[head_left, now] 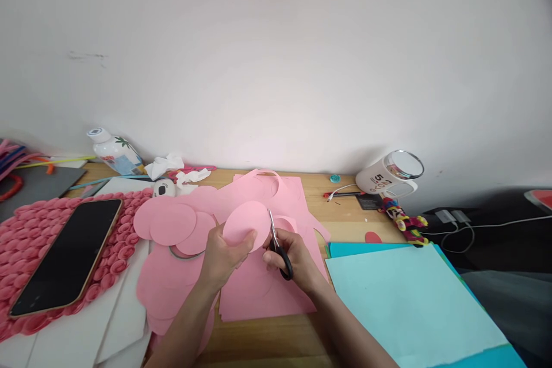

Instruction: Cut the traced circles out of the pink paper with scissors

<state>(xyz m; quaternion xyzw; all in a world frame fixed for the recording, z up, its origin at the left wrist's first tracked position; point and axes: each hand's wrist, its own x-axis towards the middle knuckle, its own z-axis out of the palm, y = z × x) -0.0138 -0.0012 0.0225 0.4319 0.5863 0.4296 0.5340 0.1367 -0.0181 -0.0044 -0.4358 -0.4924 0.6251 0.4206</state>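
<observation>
Between the thumb and fingers of my left hand [225, 254] is a pink paper circle [248, 221], tilted up above the table. My right hand [294, 253] grips black-handled scissors [282, 256], whose blades point up along the circle's right edge. Whether the blades touch the paper I cannot tell. Beneath both hands lie pink paper sheets [267, 302], with curved offcuts at their far end. A spread of cut pink circles [172, 276] overlaps to the left of my left hand.
At left, a phone [69, 253] lies on rows of pink paper rosettes [26, 224]. A white bottle [115, 150] and crumpled tissues [166, 165] are near the wall. Rightward are a white mug [386, 175], a colourful figurine [403, 221] and light blue paper sheets [409, 299].
</observation>
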